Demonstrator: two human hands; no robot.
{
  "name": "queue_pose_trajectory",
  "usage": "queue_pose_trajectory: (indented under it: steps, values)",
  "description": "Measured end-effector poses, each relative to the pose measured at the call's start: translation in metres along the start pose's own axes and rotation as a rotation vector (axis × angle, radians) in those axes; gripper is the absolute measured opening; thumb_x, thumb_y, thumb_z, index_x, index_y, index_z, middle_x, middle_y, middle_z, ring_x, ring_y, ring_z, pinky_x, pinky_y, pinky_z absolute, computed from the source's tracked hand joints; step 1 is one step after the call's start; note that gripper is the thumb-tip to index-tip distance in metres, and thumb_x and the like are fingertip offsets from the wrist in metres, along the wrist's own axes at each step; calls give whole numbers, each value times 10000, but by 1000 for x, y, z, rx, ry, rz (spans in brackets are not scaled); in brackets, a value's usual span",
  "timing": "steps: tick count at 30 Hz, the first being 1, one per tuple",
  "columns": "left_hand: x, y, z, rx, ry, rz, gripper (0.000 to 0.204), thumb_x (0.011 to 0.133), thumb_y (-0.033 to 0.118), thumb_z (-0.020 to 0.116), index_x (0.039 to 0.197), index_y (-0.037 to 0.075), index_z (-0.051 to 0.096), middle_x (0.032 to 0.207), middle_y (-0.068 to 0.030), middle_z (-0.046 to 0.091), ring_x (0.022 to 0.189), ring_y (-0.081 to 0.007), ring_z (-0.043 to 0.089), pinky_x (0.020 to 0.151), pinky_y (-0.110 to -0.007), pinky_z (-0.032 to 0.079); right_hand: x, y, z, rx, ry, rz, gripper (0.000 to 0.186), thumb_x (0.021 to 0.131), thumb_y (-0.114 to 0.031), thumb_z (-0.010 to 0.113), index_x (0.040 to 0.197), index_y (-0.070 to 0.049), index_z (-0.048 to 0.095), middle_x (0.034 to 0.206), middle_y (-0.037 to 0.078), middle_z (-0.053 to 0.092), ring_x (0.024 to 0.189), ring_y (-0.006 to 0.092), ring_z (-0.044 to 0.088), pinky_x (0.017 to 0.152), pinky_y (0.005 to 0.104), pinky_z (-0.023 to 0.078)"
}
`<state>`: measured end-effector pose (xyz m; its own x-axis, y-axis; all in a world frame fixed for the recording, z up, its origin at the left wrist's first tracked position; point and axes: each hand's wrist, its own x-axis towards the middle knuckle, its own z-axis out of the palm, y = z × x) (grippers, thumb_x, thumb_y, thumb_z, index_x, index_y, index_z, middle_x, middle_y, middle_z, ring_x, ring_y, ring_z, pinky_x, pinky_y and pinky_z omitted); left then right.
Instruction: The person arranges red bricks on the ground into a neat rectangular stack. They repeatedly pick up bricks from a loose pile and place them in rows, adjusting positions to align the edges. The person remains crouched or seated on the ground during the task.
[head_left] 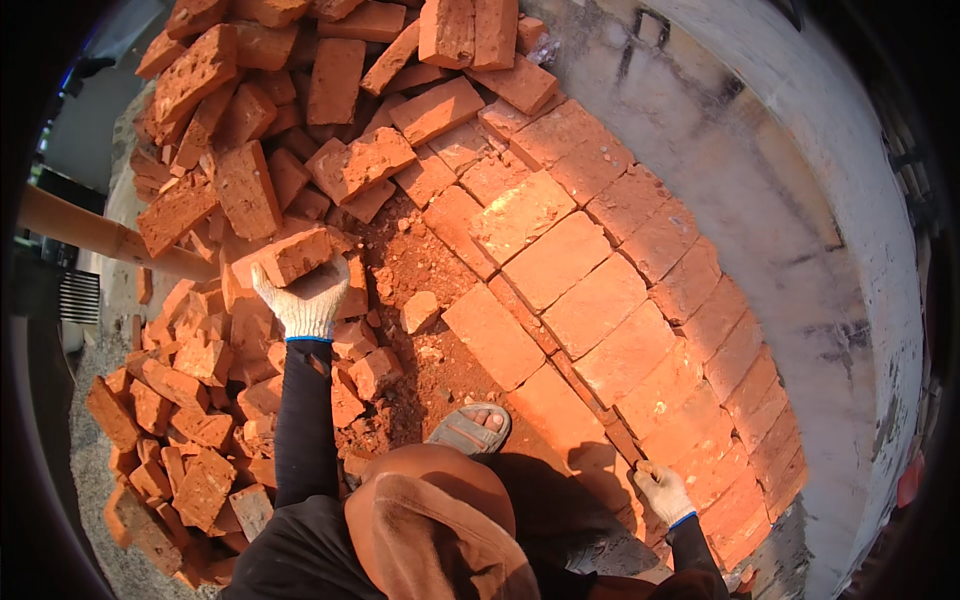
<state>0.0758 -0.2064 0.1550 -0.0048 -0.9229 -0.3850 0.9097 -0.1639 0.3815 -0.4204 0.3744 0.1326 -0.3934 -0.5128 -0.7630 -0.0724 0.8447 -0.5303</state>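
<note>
My left hand [308, 300], in a white knitted glove, is closed on a red brick [298, 256] at the edge of the loose pile. Low on the right, my right hand [664, 492], gloved the same way, has its fingers curled at the end of a thin reddish strip [622, 436]. I cannot make out whether the strip is a brick edge or a tool. It lines up with a narrow seam between the neatly laid bricks [611, 312] and a lower row of flat bricks [495, 337].
Loose bricks [247, 190] are heaped at the far left, with broken pieces [203, 487] nearer me. Brick rubble [418, 262] lies mid-scene beside my sandalled foot [470, 429]. A wooden pole [115, 240] juts in from the left. A curved grey wall [850, 130] borders the right.
</note>
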Motion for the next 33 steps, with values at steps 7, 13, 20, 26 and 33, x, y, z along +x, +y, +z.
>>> queue_pose_trajectory:
  steps: [7,13,20,26,33]
  values:
    - [94,-94,45,891,-91,-44,920,1031,549,890,1721,65,522,1563,-149,726,1417,-292,714,1191,-493,554,-21,-17,10,7,48,-61,450,1124,-276,829,1472,4,768,1016,-15,753,836,71,635,732,271,536]
    - [146,-156,109,2269,-472,754,1250,719,624,1008,1673,-52,565,1536,-271,706,1324,-419,731,1197,-515,588,-46,-27,12,-43,60,60,348,1149,-236,790,1447,-56,801,1086,29,817,815,94,710,670,282,557]
    - [183,-230,61,2080,-575,386,1013,949,708,873,1702,72,639,1637,-266,648,1505,-421,649,1272,-516,529,-49,-20,18,-5,-83,6,415,1160,-202,758,1519,6,743,1450,179,812,1342,259,756,1143,383,579]
    - [186,-223,54,2184,-679,500,857,1017,607,805,1708,129,639,1608,-262,663,1450,-440,672,1256,-520,534,-38,-23,21,48,-123,51,496,1156,-265,754,1557,24,712,1523,202,783,1400,298,752,1173,415,574]
    - [150,-198,60,2231,-714,481,711,1086,461,690,1697,104,619,1632,-270,660,1503,-465,646,1281,-526,508,-27,-67,20,4,-142,72,491,1138,-249,779,1539,30,732,1532,213,777,1410,314,747,1184,420,576]
